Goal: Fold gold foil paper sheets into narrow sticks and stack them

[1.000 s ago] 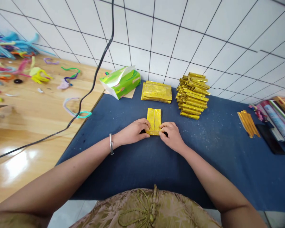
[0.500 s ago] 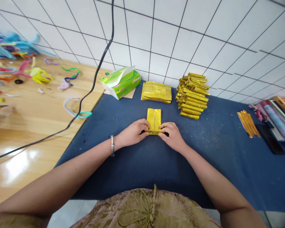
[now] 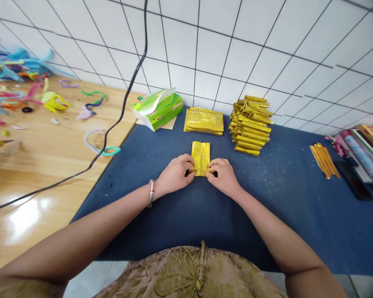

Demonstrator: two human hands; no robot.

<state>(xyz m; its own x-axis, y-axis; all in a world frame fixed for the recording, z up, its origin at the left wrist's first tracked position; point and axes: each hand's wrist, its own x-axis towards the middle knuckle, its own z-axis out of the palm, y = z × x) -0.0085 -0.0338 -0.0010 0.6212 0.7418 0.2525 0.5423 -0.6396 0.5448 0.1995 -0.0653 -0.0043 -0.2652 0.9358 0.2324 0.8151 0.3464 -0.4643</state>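
My left hand (image 3: 175,175) and right hand (image 3: 225,177) pinch a creased, shiny golden-paper rectangle (image 3: 197,157) in front of a flat golden-paper stack (image 3: 203,121).

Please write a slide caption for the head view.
Left grip and right grip hold a folded gold sheet at its near end on a blue surface, a flat gold stack behind.

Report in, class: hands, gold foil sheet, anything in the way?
Left hand, right hand pinching gold foil sheet at near end. Sheet on blue tabletop, seam down its middle. Flat gold foil stack beyond, apart; nothing blocking.
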